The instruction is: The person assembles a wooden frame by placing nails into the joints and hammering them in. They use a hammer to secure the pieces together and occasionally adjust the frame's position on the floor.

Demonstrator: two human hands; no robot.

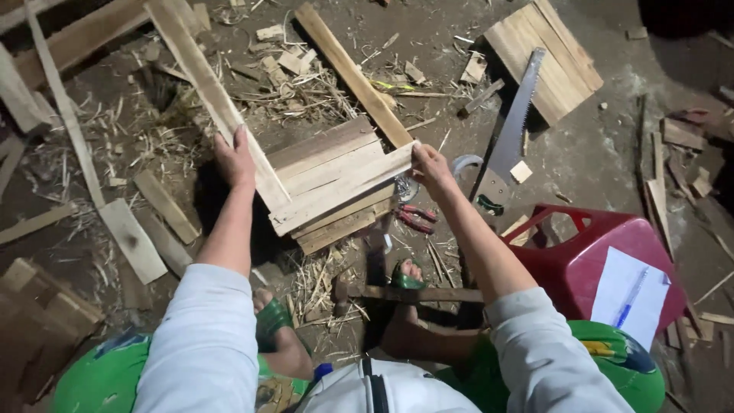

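Starting from the left, loose wooden offcuts (pixel 134 239) lay on the dirt floor (pixel 596 153) among straw. The left hand (pixel 235 160) rested on a long plank (pixel 210 95) that leaned over the left end of a stack of short boards (pixel 332 183); its fingers were closed over the plank's edge, gripping it. The stack sat on the ground in front of the person, between both hands, with the top board (pixel 344 191) lying across it at a slant. The right hand (pixel 432 168) pinched the right end of this top board, thumb and fingers pressed together on the wood. Just below the stack lay red-handled pliers (pixel 415 218), near the person's foot in a green sandal (pixel 405 277). A hammer-like tool (pixel 413 293) seemed to lie by the feet, though the light there was poor. Further right, a hand saw (pixel 508 138) lay on the floor, its blade pointing to a pile of planks (pixel 547 57). At the far right stood a red plastic stool (pixel 604 256) with a white paper (pixel 631 294) and a blue pen (pixel 631 298) on it.
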